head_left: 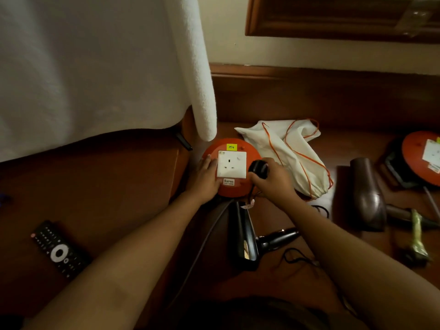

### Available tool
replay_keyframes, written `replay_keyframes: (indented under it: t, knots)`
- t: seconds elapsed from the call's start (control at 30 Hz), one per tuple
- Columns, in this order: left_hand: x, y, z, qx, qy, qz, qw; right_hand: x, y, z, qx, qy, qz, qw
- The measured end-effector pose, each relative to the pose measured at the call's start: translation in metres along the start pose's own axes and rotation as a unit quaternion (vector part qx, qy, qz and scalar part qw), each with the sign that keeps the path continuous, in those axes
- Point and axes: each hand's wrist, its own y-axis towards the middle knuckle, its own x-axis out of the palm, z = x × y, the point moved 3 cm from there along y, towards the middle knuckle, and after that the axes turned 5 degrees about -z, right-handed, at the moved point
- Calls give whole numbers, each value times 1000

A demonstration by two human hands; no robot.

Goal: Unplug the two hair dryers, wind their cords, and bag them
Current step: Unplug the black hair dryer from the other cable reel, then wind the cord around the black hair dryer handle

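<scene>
- The black plug [258, 168] sits in the right hand [273, 181], fingers curled round it, just off the right edge of the white socket plate [231, 164]; the socket holes show bare, so the plug looks already out, though the dim light leaves that a little uncertain.
- The socket plate lies flat on top of the orange cord reel [232, 186], straight ahead of both arms, against the foot of the bed.
- The left hand [206, 177] presses flat, fingers fairly straight, on the reel's left side and holds nothing.
- The plug's cord [250, 198] drops from the right hand back toward the person, down to the black hair dryer [245, 236] lying between the forearms, its barrel running away-to-near and its handle pointing right.
- Judged from this, winding starts with the right hand, which holds the free end; the dryer body is nearer the right arm too.
- The white drawstring bag [285, 153] lies slack just beyond the right hand, touching the reel's right side.
- The brown hair dryer [367, 198] lies farther right, near a second orange reel [421, 158].
- A remote control [58, 248] rests well off to the left.
</scene>
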Motion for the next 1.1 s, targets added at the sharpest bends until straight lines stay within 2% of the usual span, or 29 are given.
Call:
replay_keyframes:
  t: [0.13, 0.23, 0.33, 0.43, 0.53, 0.83, 0.97, 1.03, 1.1]
  knots:
    - [29, -40, 20, -45, -58, 61, 995, -36, -26, 36, 65, 113, 58, 990]
    - [58, -67, 36, -69, -124, 79, 987, -58, -41, 71, 142, 202, 85, 965]
    - [86, -90, 46, -103, -197, 68, 973, -76, -55, 106, 200, 296, 96, 929]
    - [111, -105, 54, -158, -292, 22, 943, -94, -72, 132, 222, 347, 115, 904]
    - [125, -115, 63, -219, -342, -8, 914, -109, -91, 156, 249, 383, 135, 879]
    - [133, -126, 76, -237, -315, 45, 918, -121, -132, 201, 272, 302, 126, 905]
    - [130, -129, 80, -261, -292, 58, 918, -118, -139, 196, 238, 125, 127, 955]
    - [123, -134, 85, -258, -197, 71, 943, -118, -138, 193, 217, 53, 114, 968]
    - [117, -136, 96, -201, -19, 99, 974, -118, -135, 192, 214, 12, 102, 971]
